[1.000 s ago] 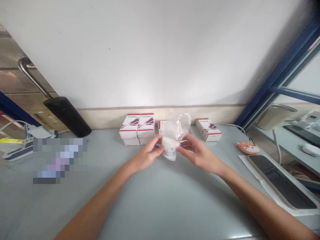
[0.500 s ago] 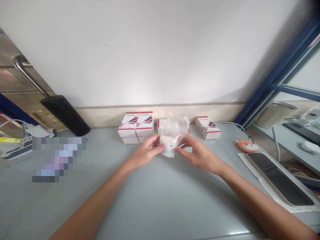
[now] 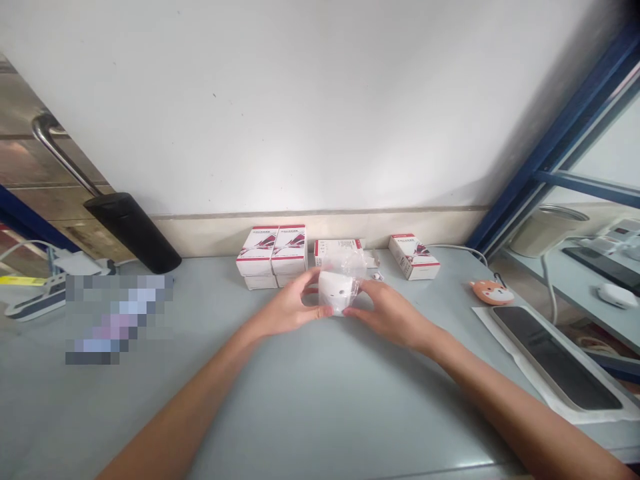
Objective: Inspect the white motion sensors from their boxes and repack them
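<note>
L hand (image 3: 286, 308) and R hand (image 3: 395, 310) grip a rounded white plastic gadget (image 3: 331, 288) btwn them, prob. inside the crinkly clear bag (image 3: 349, 262), over the smooth grey table (image 3: 330, 393), nr. a boxy red-and-white carton (image 3: 341, 246).

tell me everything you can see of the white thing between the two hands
The white thing looks like smooth, rounded plastic, with a small dark spot on its front. Clear, crinkled plastic wrap shows above it and along its side. The left hand and right hand hold it from either side, thumbs low at the front. It sits before a red-and-white box; whether it touches the tabletop is unclear.
</note>
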{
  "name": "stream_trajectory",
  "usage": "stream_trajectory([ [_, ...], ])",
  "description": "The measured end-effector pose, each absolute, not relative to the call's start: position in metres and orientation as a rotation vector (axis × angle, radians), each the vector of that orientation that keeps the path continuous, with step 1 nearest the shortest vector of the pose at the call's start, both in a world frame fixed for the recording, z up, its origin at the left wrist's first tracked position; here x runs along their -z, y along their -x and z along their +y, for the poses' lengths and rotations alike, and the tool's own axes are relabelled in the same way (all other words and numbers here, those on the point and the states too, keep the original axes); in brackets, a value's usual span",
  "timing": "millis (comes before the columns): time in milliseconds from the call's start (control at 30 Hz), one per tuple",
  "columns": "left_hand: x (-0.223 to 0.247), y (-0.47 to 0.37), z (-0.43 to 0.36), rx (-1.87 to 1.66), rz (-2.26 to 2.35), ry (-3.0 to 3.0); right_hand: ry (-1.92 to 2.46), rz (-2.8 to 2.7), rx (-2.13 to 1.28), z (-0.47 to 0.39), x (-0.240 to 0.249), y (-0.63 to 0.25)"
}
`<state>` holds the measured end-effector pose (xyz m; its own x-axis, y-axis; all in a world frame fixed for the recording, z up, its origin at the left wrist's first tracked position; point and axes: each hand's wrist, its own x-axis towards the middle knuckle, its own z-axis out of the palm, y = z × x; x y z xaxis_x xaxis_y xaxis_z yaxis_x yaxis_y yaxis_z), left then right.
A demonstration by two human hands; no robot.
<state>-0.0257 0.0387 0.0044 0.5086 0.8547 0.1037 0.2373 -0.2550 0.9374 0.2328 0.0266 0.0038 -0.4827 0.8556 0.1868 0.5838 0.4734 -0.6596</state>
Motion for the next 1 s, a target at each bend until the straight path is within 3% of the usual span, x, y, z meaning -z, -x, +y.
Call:
stream_trajectory([
  [400,0.0,0.024,0.036,-0.59,1.099,-1.893,1.282,-2.262,-0.553,0.024,0.006,-0.224],
  [733,0.01,0.008,0.035,-0.852,0.925,-1.63,1.158,-2.376,-0.508,0.026,0.016,-0.219],
  [1000,-0.008,0.01,0.034,-1.19,0.788,-1.005,1.068,-2.079,-0.839,0.022,-0.015,-0.228],
])
